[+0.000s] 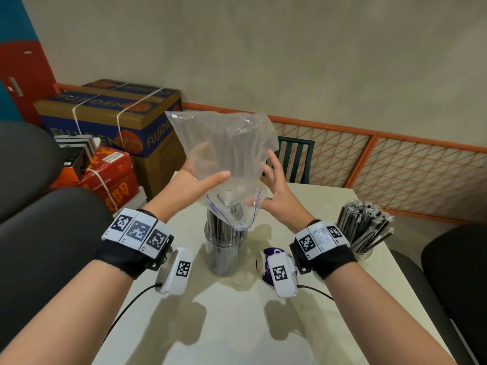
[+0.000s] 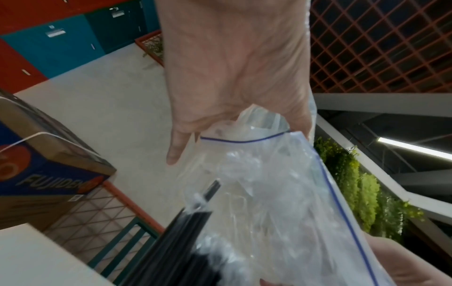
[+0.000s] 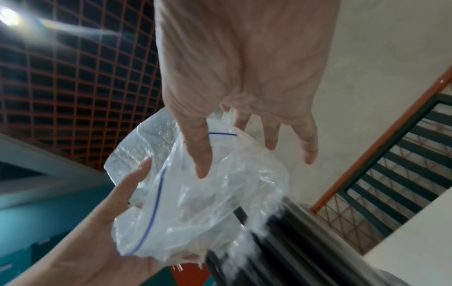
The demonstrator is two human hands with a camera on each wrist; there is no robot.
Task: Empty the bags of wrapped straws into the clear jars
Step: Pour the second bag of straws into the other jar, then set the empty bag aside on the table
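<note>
A clear zip bag (image 1: 224,143) hangs mouth-down over a clear jar (image 1: 225,254) at the table's middle. Black wrapped straws (image 1: 224,230) stand in the jar, their tops inside the bag's mouth. My left hand (image 1: 203,177) grips the bag's left side, thumb in front and fingers behind the plastic. My right hand (image 1: 271,185) is at the bag's right side with fingers spread and straight. In the left wrist view the bag (image 2: 269,183) sits over the straws (image 2: 176,247). In the right wrist view my thumb lies against the bag (image 3: 195,193) and the other fingers (image 3: 308,147) are off it.
A second jar (image 1: 365,252) crammed with wrapped straws (image 1: 361,222) stands at the table's right edge. A purple object (image 1: 271,255) lies beside the middle jar. Stacked cardboard boxes (image 1: 113,119) are at left. Black chairs (image 1: 39,219) flank the white table (image 1: 237,325).
</note>
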